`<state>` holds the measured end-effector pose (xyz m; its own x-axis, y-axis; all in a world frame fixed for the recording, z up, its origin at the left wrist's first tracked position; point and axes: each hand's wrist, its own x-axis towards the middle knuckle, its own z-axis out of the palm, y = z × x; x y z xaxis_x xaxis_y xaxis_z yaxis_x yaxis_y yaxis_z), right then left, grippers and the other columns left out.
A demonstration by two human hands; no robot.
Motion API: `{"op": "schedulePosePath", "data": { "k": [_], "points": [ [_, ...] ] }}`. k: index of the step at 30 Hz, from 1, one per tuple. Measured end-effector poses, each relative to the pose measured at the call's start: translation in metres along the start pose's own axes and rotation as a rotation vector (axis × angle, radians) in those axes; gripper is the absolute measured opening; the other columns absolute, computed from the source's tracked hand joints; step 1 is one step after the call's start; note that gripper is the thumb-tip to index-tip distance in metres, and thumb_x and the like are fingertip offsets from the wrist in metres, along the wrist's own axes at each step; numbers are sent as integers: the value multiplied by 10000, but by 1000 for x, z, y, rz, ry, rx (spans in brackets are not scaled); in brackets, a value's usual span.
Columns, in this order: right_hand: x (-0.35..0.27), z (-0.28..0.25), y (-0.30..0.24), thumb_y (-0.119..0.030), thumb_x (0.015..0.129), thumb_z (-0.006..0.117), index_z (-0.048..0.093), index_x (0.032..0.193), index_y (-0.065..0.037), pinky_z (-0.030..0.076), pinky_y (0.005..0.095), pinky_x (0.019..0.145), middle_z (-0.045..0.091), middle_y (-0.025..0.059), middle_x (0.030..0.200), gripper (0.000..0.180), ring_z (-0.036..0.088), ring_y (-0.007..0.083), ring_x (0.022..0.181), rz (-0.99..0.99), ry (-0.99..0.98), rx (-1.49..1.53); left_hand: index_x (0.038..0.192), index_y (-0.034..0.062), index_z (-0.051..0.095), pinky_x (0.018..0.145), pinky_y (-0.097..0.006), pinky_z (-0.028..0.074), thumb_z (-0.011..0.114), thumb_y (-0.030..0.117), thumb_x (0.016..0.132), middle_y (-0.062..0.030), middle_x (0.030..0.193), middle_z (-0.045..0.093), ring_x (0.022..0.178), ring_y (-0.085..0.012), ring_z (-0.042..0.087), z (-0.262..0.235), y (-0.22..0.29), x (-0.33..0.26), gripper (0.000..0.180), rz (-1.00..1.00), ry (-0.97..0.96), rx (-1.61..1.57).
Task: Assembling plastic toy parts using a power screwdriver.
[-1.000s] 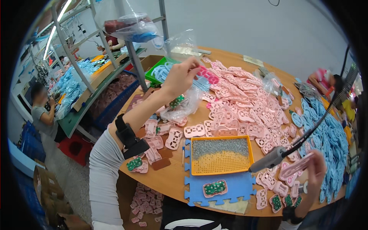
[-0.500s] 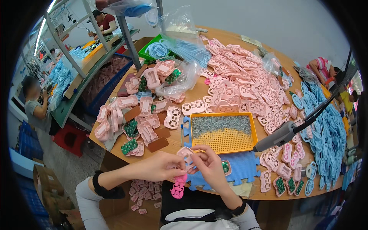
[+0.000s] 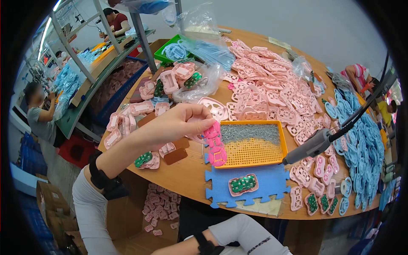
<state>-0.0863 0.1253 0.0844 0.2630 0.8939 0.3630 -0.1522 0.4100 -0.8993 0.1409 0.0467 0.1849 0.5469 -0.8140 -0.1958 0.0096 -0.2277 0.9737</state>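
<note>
One bright pink piece point(image 3: 216, 146) is hanging from the left hand point(image 3: 191, 120), thumb and fingers pinching narrowly at its upper end. Piece is overlapping the left end of a yellow tray point(image 3: 255, 164) in this view; cannot tell whether the two are touching. Right forearm point(image 3: 180, 247) is running along the lower edge, its hand lying beyond the picture; cannot tell how those fingers are standing. Tray is carrying many small grey bits point(image 3: 250, 132), mostly along its far side. Just below, a blue foam mat point(image 3: 272, 182) is bearing a pink shell with a green insert point(image 3: 243, 185). Grey cylindrical tool point(image 3: 310, 146) is slanting, tip pointing down-left near the tray's lower right corner. Pale pink frames point(image 3: 272, 95) are heaping up behind the tray; light blue parts point(image 3: 361, 140) are massing far right on the wooden table point(image 3: 193, 180).
</note>
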Motion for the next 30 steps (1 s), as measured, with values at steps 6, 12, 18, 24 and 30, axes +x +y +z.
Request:
{"op": "schedulePosePath", "data": {
  "k": [6,12,18,24,30],
  "points": [
    [4,22,10,-132,888,545,586,1082,3,481,294,773,636,106,970,240,605,164,893,-20,141,55,949,91,586,633,-170,390,570,295,920,45,854,584,779,-8,529,-3,-13,8,207,-100,-10,-100],
    [6,42,12,-129,884,554,600,1076,-4,481,295,752,644,110,940,234,607,160,865,-48,291,122,934,71,586,665,-195,428,579,278,916,24,876,598,786,-29,547,7,-18,15,208,-91,-32,-88],
    [-12,55,-9,-125,880,562,614,1070,-11,481,296,730,653,114,910,228,609,157,838,-57,414,193,938,55,582,697,-213,461,569,280,919,8,888,605,804,-46,564,-5,-17,21,226,-101,1,-28],
    [-17,42,-14,-102,866,573,651,887,9,463,250,644,662,67,791,137,590,94,713,237,409,400,920,60,565,685,-190,481,552,277,926,29,851,570,790,-25,549,-30,1,26,218,-77,115,167],
    [-50,-1,-54,-200,895,583,632,909,35,454,249,630,660,69,802,240,566,70,702,120,5,391,933,61,564,733,-192,499,538,241,933,-22,906,615,821,-51,581,-23,34,5,182,65,259,222]
  ]
}}
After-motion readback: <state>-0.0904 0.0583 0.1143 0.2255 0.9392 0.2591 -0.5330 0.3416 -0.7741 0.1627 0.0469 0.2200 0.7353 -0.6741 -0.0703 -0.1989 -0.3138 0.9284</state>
